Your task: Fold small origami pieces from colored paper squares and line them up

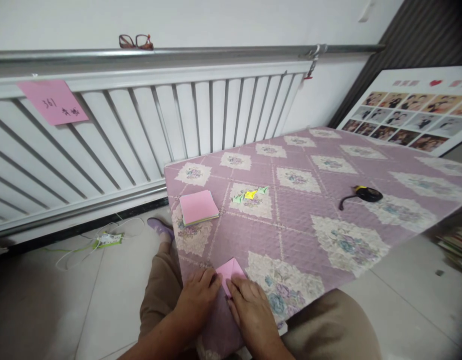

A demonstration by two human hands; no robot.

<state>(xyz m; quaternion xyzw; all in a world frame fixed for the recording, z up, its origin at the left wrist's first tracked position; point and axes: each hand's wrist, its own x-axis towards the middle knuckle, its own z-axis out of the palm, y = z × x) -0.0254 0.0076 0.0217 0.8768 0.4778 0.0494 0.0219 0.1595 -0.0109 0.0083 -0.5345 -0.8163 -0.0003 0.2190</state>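
A folded sheet of pink paper (232, 269) lies on the table near its front edge, one corner pointing away from me. My left hand (200, 295) presses down along the paper's left side, fingers held together with the thumb at the paper. From the right, my right hand (251, 302) pins its lower right part under bent fingers. The lower portion of the sheet is hidden beneath both hands. Beyond them lies a stack of square paper (199, 206), pink on top. Beside that stack sit small folded paper pieces, two green and one yellow (250, 194).
A purple flowered cloth covers the table (298, 240). A black corded object (368, 194) lies on its right side. Behind stand a white radiator (215, 112) with a pink note (52, 102), glasses (136, 42) on a pipe, and a photo board (411, 112). A power strip (108, 240) rests on the floor.
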